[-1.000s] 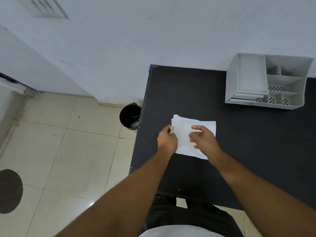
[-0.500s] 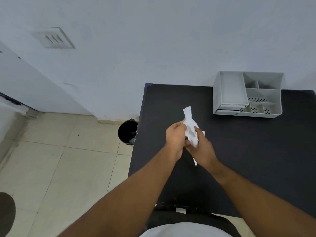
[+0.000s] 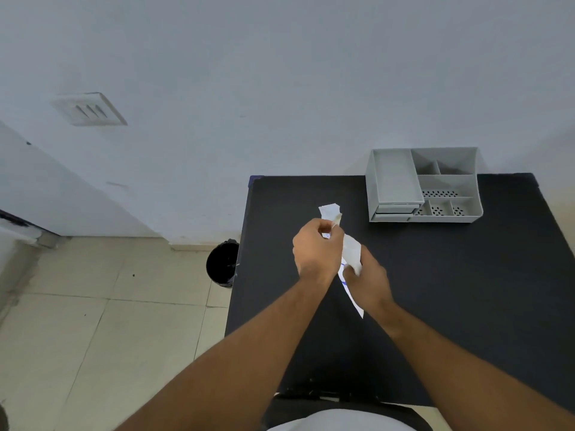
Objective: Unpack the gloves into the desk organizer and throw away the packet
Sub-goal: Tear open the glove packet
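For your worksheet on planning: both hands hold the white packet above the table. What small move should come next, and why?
Probably pull the top open: the left hand pinches the packet near its upper end, the right hand grips lower, and the organizer looks empty.

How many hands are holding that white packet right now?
2. The left hand pinches the white packet near its upper end, above the black table; the right hand grips it lower down. What's inside the packet is hidden.
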